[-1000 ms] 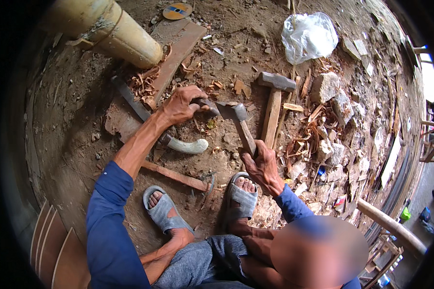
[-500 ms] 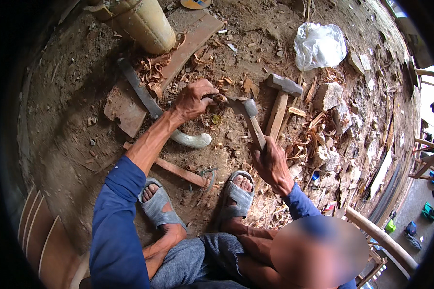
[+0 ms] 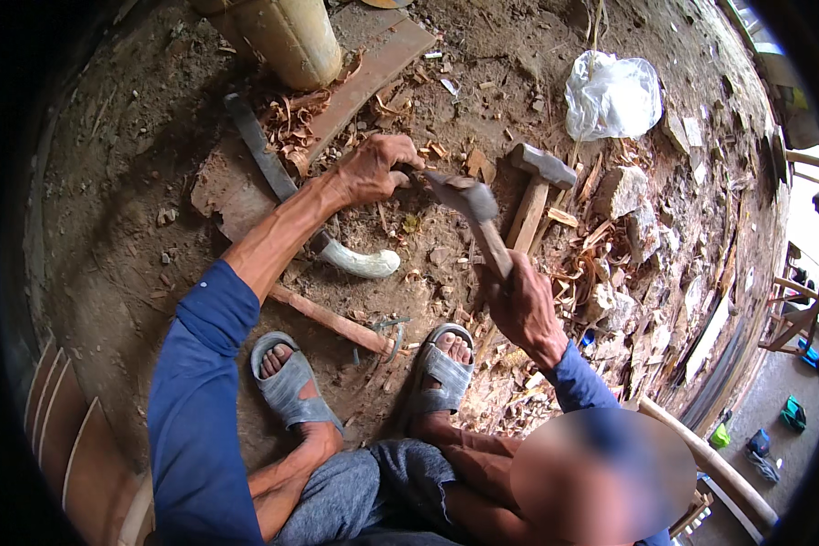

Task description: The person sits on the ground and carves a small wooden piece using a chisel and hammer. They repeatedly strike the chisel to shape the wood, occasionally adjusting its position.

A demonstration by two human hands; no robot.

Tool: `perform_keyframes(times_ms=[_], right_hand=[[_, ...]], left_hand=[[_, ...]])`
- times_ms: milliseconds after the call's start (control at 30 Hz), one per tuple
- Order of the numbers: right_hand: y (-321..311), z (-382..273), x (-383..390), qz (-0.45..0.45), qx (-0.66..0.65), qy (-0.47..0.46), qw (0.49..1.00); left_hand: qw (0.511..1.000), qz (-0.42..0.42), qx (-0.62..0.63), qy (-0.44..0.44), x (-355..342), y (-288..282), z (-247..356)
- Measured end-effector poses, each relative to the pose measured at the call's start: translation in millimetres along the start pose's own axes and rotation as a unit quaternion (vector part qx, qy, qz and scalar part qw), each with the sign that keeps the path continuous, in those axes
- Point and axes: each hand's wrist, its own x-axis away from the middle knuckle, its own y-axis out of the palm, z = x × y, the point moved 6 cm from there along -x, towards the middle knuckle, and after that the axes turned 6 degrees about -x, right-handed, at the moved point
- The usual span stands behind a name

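Observation:
My left hand (image 3: pixel 373 169) is closed in a pinch above the dirt. A small dark brown piece (image 3: pixel 413 174) shows at its fingertips, too small to make out. My right hand (image 3: pixel 524 308) is wrapped round the wooden handle of a hammer (image 3: pixel 488 238). The hammer's head, smeared by motion, has a tapered blade-like end pointing at my left fingertips; I cannot tell whether they touch. Below my left forearm lies a curved machete (image 3: pixel 360 261) with a whitish handle. Just beyond the hammer, a sledgehammer (image 3: pixel 542 166) rests on the ground.
A wooden-handled tool (image 3: pixel 332 323) lies before my sandalled feet. Wood shavings and a plank (image 3: pixel 373 68) lie beside a thick pale post-like cylinder (image 3: pixel 296 50). A clear plastic bag (image 3: pixel 614 98), rock chunks (image 3: pixel 623 193) and wood chips are at the right. Curved brown sheets (image 3: pixel 100 464) stand lower left.
The view has shifted slightly. My left hand has risen a little, away from me. In my right hand the hammer has tilted and its head is now blurred.

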Motion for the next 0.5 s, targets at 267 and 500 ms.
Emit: perform_keyframes(times_ms=[267,500], right_hand=[[2.2,17.4,-24.6,-0.094,0.081,0.056,0.991],[-38.7,-6.2,-19.0,0.029,-0.012,-0.057,0.998]], left_hand=[[1.000,-0.012,0.006,-0.019,-2.5,-0.4,-0.7],[0.995,-0.006,0.064,-0.077,-0.6,1.4,-3.4]])
